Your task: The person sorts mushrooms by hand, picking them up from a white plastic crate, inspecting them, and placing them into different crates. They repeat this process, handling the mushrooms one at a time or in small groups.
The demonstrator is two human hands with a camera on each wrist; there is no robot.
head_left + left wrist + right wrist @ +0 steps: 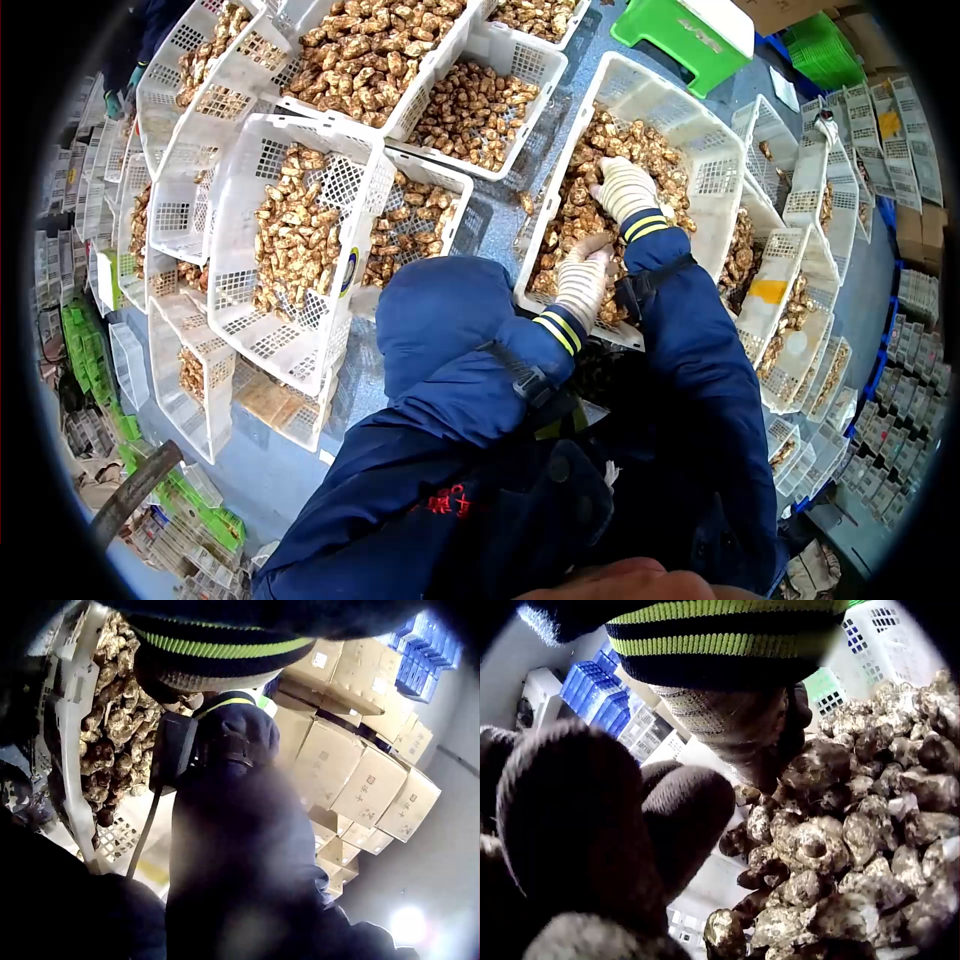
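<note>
Two gloved hands, close together above one white plastic crate (715, 175). Left hand (582, 280) lower and nearer the body, fingers narrow and drawn close; right hand (627, 190) farther out, deeper over the heap, fingers bent down toward it. Fingertips partly hidden in both cases, so impossible to tell whether empty or gripping anything. Beneath and around both, brown, knobbly pieces (645, 150), probably mushrooms, loose in the crate, piled from the near end toward the far wall, with bare plastic along the right side. By judgement, work well short of finished: plenty of loose pieces within reach, in no visible order, and no separate pile marked off as done. Exact share done or left impossible to judge. Farther out, to the left, a taller crate (348, 175) with its own paler heap, and above it more crates with similar contents; to the right, nested rows of part-filled ones. Beyond the far end, a green stool (665, 28) on blue flooring (500, 210); in the left wrist view, stacked cardboard boxes (365, 784) near a pale wall.
</note>
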